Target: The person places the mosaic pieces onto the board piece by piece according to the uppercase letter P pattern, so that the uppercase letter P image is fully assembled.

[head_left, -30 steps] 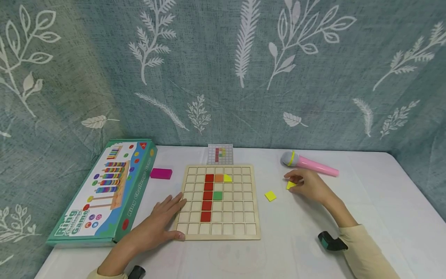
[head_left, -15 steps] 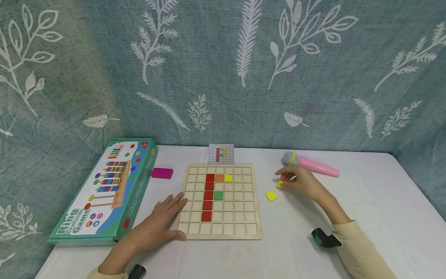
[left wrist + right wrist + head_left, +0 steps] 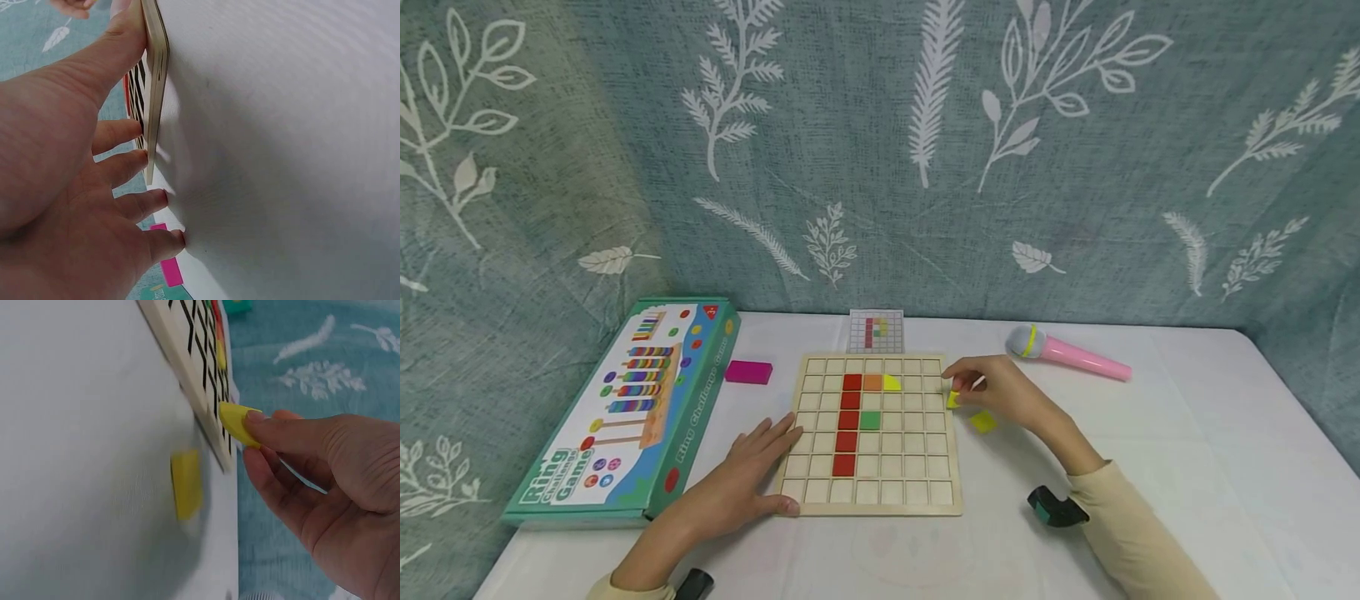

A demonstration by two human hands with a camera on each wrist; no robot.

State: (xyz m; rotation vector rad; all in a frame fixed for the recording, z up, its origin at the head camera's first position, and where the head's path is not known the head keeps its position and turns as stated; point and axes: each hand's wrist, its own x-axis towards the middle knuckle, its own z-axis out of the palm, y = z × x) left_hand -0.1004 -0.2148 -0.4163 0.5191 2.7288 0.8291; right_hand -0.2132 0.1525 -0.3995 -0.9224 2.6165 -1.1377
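The left hand [image 3: 752,475] lies flat, fingers spread, on the wooden grid board's [image 3: 872,500] left edge. The right hand [image 3: 1007,392] pinches a yellow piece [image 3: 953,399] at the board's right edge, empty squares lying to its left.

1. Table [image 3: 1187,433]: white cloth cover, set against a leaf-print curtain.
2. Left side: green game box [image 3: 625,408] lying flat.
3. Just right of the box's far end: magenta block [image 3: 748,372].
4. Centre: wooden grid board [image 3: 872,433], flat on the cloth; left hand [image 3: 752,471] rests at its near left corner.
5. Behind the board, touching its far edge: pattern card [image 3: 876,332].
6. Right of the board, near its edge: yellow square [image 3: 982,422].
7. Far right: pink toy microphone [image 3: 1067,353], on its side.
8. Near edge: small dark-green object [image 3: 1054,508], unidentified.
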